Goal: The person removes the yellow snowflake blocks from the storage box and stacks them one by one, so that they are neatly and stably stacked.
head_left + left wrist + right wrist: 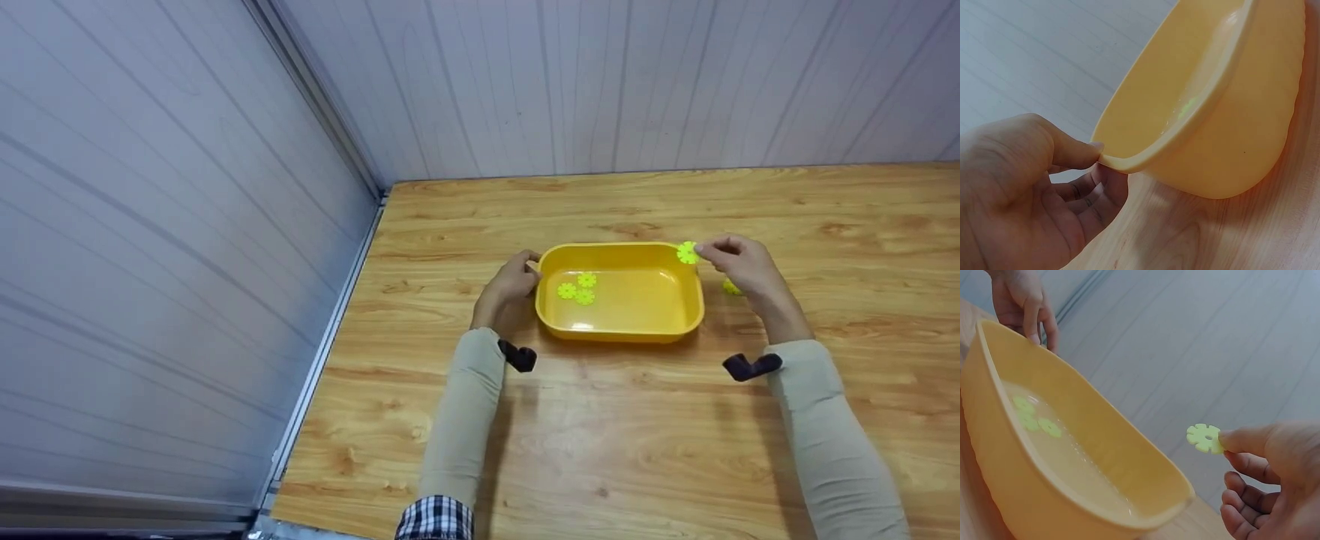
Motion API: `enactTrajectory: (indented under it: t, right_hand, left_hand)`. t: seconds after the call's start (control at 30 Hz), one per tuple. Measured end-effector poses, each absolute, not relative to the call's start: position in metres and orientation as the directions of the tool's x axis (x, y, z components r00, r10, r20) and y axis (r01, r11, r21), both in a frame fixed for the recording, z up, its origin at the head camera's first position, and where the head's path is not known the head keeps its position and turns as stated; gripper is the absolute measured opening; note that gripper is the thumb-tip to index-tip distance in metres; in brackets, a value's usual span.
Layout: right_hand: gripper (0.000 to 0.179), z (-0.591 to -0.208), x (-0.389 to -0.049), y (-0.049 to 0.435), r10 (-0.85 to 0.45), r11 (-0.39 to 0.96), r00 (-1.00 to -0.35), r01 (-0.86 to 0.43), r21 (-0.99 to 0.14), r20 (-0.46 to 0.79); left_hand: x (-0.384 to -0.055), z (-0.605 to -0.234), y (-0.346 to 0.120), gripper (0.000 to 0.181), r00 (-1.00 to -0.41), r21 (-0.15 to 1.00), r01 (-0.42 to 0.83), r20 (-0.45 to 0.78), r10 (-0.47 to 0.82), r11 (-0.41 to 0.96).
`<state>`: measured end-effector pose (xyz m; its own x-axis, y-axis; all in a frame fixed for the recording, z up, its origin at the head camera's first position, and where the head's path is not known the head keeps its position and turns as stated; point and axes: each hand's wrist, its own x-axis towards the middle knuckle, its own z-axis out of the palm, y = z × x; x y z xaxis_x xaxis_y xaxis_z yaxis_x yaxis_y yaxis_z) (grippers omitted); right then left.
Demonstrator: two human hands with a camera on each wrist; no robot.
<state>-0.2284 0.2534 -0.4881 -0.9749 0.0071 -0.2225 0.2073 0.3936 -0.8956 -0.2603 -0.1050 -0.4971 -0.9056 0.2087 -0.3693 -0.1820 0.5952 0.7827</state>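
Observation:
A yellow plastic basin [637, 300] stands on the wooden table. My left hand [1027, 185] pinches its rim at the left end, thumb on top and fingers beneath. Between thumb and forefinger my right hand [1269, 478] holds a yellow-green notched disc [1205, 438], shaped like a flower with a small central hole. In the head view that disc is at the basin's far right corner, and the right hand [742, 262] is just outside the rim. Three similar discs [1049, 427] lie together on the basin's floor, toward its left side.
Another yellow-green disc [731, 286] lies on the table right of the basin, partly hidden by the right hand. Pale panelled walls [585, 82] border the wooden table [600, 450] at the back and left. A dark wrist mount [752, 367] juts from each sleeve.

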Motion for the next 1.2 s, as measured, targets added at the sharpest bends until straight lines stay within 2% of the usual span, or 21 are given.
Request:
enactTrajectory:
  t: [0.2,0.43,0.67,0.83,1.03,1.2]
  right_hand:
    - [0.058,-0.497,-0.228,0.27,0.044,0.408,-0.968,0.244,-0.88,-0.248]
    - [0.05,-0.512,-0.227,0.291,0.096,0.405,-0.966,0.259,-0.877,-0.241]
    - [0.053,-0.53,-0.225,0.309,0.166,0.391,-0.938,0.345,-0.853,-0.303]
    - [0.047,-0.537,-0.221,0.317,0.17,0.383,-0.925,0.38,-0.842,-0.339]
    - [0.052,-0.539,-0.218,0.318,0.172,0.393,-0.912,0.409,-0.823,-0.371]
    - [0.048,-0.539,-0.217,0.319,0.19,0.405,-0.898,0.44,-0.802,-0.397]
  left_hand:
    - [-0.26,-0.498,-0.107,0.034,-0.907,0.788,-0.173,-0.361,0.216,0.591]
    - [-0.259,-0.497,-0.106,0.035,-0.911,0.799,-0.165,-0.349,0.222,0.578]
    - [-0.26,-0.497,-0.107,0.035,-0.907,0.799,-0.174,-0.358,0.223,0.575]
    - [-0.26,-0.497,-0.106,0.036,-0.908,0.8,-0.162,-0.35,0.23,0.578]
    - [-0.26,-0.498,-0.106,0.036,-0.908,0.798,-0.162,-0.351,0.229,0.581]
    - [-0.259,-0.497,-0.106,0.036,-0.909,0.793,-0.165,-0.353,0.221,0.586]
